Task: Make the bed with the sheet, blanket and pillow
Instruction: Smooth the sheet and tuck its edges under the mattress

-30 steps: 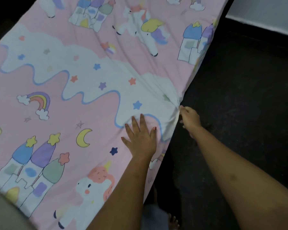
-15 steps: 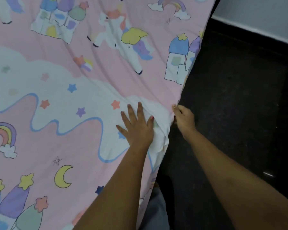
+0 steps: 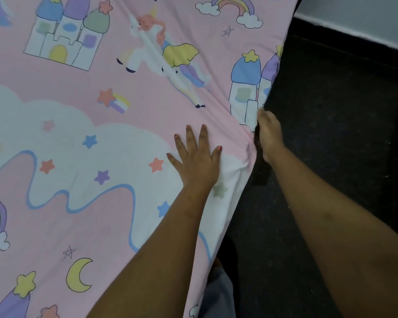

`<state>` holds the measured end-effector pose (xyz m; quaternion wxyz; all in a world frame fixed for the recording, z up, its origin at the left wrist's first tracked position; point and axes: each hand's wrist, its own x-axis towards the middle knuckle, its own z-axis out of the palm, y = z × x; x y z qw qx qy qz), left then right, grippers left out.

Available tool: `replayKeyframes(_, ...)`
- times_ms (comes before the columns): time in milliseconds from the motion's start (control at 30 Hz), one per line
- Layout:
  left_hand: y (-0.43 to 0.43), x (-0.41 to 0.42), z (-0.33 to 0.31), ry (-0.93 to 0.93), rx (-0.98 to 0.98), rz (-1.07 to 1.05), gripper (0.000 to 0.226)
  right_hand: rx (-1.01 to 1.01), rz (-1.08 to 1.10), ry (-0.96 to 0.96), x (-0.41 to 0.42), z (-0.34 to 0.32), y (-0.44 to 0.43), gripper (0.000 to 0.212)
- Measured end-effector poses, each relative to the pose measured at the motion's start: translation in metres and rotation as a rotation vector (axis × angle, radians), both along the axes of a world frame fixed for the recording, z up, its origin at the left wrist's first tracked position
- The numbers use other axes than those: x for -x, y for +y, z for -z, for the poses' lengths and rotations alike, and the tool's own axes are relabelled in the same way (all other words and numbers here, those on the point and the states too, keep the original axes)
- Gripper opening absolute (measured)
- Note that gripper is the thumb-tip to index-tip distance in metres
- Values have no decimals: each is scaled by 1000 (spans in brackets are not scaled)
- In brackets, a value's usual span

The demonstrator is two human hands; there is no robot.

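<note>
Sheet: we see the pink unicorn sheet point(image 3: 101, 138) spread over the bed, filling the left and centre of the view. Its right edge falls away toward the dark floor point(image 3: 331, 134).
Left hand: our left hand point(image 3: 194, 159) lies palm down on the sheet close to that edge. Its fingers point(image 3: 190, 138) are straight and spread, pressing the cloth flat and holding nothing.
Right hand: our right hand point(image 3: 270, 136) is at the very edge, beside the castle print point(image 3: 246, 88). Blur hides its fingers, so we cannot tell whether they pinch the cloth or only push it.
Creases: folds point(image 3: 241, 143) gather toward the right hand, which suggests to us that the cloth is being drawn there.
Change: a second ago both hands worked lower down, at the white cloud print point(image 3: 78, 134). Now they are further up the side, level with the castle, and the left palm is flat as before.
Meaning: we judge that the edge is being tightened in stretches along this side, with one stretch passed and more ahead.
Left to do: neither blanket nor pillow is in view, so we think the task is at an early stage.
</note>
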<state>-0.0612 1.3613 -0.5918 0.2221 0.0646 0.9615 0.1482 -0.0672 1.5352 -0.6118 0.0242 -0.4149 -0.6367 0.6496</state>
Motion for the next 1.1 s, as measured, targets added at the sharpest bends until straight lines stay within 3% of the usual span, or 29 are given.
replayKeyframes(100,15,7,-4,-10,12,4,66,-72,-123,-28,9,-2,10,20)
replayKeyframes(300,46,14,-15,-34,14,61,66,-203,5,-104,-5,7,50,26)
replayKeyframes(433,55,23,-16,-71,8,41,65,-112,-10,-175,15,7,59,19)
replayKeyframes(567,61,35,-16,-65,36,33,64,-17,-15,-137,47,1,71,30)
replayKeyframes(667,76,48,-14,-54,38,6,63,-82,-150,-131,77,-5,82,39)
replayKeyframes(967,139,88,-13,-44,59,-62,64,-266,-205,-158,81,14,135,29)
replayKeyframes(1100,162,110,-18,-47,60,-82,64,-206,-230,-134,101,17,148,20)
